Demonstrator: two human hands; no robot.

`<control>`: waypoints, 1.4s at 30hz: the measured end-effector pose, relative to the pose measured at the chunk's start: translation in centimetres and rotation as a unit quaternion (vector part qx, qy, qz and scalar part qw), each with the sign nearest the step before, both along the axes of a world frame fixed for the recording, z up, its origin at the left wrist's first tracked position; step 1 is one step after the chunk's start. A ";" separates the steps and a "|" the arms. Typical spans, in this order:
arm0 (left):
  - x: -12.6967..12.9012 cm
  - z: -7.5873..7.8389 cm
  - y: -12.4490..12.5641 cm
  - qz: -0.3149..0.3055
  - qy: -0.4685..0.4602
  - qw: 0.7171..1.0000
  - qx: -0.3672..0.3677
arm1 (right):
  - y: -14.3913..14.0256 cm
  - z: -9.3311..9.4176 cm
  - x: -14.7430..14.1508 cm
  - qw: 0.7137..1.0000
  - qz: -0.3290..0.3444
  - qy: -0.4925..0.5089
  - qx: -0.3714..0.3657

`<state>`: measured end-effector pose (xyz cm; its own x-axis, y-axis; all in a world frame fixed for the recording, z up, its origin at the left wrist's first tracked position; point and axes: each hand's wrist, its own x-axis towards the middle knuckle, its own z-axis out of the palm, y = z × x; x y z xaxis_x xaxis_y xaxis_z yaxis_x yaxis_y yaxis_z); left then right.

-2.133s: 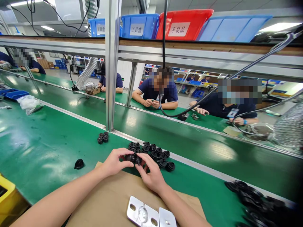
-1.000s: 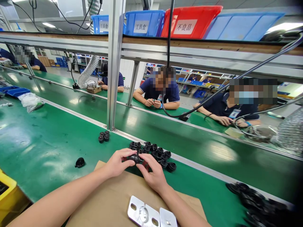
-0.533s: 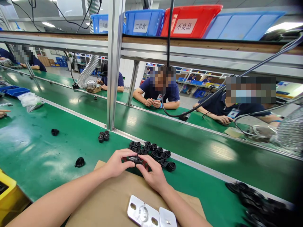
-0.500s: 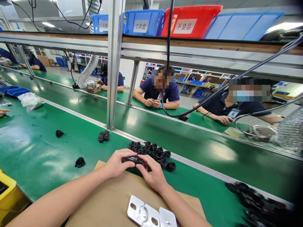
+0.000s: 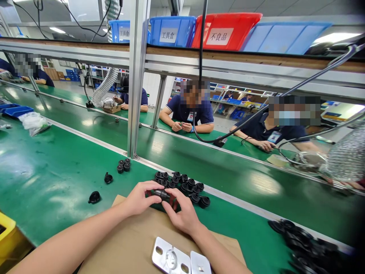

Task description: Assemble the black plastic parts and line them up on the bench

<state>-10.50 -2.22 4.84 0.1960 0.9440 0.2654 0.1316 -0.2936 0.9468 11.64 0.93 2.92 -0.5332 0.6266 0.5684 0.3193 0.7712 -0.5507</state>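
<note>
**One black part in both hands, a row beyond it**

At the near edge lie metal plates (image 5: 180, 262) on a cardboard sheet (image 5: 134, 243). Just past them the left hand (image 5: 138, 198) and right hand (image 5: 182, 214) meet, fingertips pinched on one small black part (image 5: 161, 194) held over the far edge of the cardboard. Touching distance behind sits a cluster of like black parts (image 5: 185, 185), which look finished; a dark heap (image 5: 308, 245) at the right looks not yet handled, so the work seems partway. Four small caps (image 5: 123, 166) and two loose black pieces (image 5: 100, 188) lie on the green belt (image 5: 57, 171). Farther off, an aluminium post (image 5: 135, 80) rises, co-workers sit across a second belt, and blue and red bins (image 5: 199, 32) line the overhead shelf.
</note>
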 end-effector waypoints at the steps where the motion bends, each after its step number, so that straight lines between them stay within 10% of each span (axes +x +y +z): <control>1: 0.0 0.0 0.0 0.000 0.001 1.000 -0.001 | 0.0 0.0 0.0 1.000 -0.005 -0.008 0.000; 42: -0.3 -0.1 0.1 -0.014 -0.036 0.999 -0.001 | 0.3 0.0 0.1 0.998 -0.047 0.018 -0.033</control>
